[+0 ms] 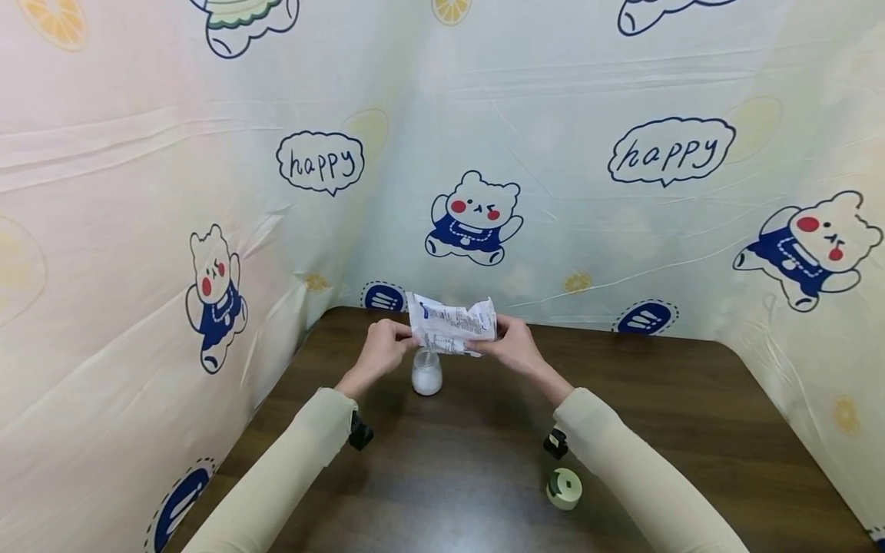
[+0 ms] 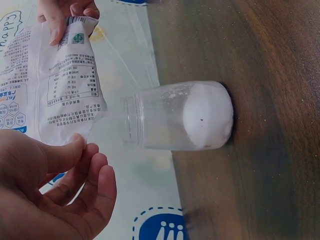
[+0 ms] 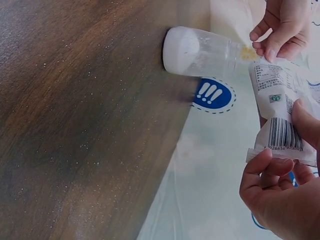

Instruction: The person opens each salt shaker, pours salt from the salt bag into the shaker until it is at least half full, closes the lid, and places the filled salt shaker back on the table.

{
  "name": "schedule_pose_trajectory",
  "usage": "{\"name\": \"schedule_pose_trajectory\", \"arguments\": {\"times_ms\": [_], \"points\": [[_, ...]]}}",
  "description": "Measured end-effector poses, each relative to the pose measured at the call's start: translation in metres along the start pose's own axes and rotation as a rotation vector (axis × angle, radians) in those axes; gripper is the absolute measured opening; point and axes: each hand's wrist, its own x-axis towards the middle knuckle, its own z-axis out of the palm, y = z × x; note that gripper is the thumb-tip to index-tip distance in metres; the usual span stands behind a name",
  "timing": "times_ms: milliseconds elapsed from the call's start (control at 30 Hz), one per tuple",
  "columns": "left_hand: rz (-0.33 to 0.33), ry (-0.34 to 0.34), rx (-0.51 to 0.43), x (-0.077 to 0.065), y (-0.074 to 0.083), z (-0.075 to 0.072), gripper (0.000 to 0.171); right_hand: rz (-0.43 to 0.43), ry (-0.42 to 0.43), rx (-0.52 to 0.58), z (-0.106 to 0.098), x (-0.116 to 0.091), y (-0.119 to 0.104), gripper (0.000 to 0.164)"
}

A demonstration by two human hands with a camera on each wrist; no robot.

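Note:
Both hands hold a white printed plastic bag of salt (image 1: 452, 326) tilted above a clear glass jar (image 2: 165, 117). My left hand (image 1: 383, 349) pinches the bag's lower corner between thumb and forefinger, right by the jar's mouth. At the barcode end, my right hand (image 3: 285, 192) grips the bag with thumb on top and fingers beneath. A faint whitish streak runs from the pinched corner to the mouth of the jar. The jar stands upright on the table, with white salt (image 2: 207, 115) filling its lower part.
A pale green round lid (image 1: 565, 489) lies on the brown wooden table (image 1: 456, 461) near the right forearm. White grains are scattered over the wood in the right wrist view. A printed cloth curtain (image 1: 553, 230) with cartoon bears encloses the table's back and sides.

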Motion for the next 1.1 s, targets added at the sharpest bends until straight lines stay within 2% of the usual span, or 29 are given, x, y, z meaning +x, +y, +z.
{"name": "schedule_pose_trajectory", "arguments": {"times_ms": [867,1100], "points": [[0.004,0.0,0.006,-0.0013,-0.0012,0.0016,0.01,0.003,0.004,0.002,0.001,0.0009,0.0036,0.046],[0.019,0.003,0.009,-0.0003,0.0003,0.0002,0.009,-0.019,-0.003,0.02,-0.0009,0.0024,0.0034,0.046]]}}
